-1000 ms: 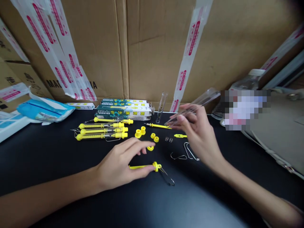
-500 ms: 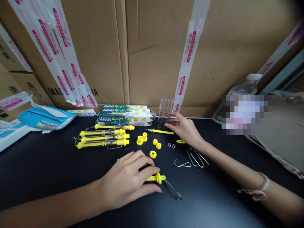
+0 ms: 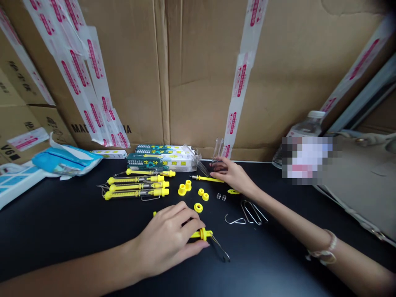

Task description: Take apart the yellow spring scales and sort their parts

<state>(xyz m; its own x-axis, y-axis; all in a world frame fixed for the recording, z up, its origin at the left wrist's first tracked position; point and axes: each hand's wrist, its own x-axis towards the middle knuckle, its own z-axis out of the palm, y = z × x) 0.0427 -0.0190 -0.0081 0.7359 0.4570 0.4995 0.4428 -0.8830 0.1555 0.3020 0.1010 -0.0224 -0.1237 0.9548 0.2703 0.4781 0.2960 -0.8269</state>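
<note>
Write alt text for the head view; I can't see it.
A person's left hand curls over a yellow rod with a wire hook at its end, on a black table, while the right hand is at clear tubes farther back. Four yellow spring gauges lie to the left, in front of printed boxes.

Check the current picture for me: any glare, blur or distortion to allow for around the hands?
Head view: pale sheen on the black tabletop, right of the left hand; head view: clear tubes at the right hand look faint and smeared, edges hard to trace; head view: bottle partly hidden by pixelation; head view: top right corner dark, forearms seem stretched.
</note>
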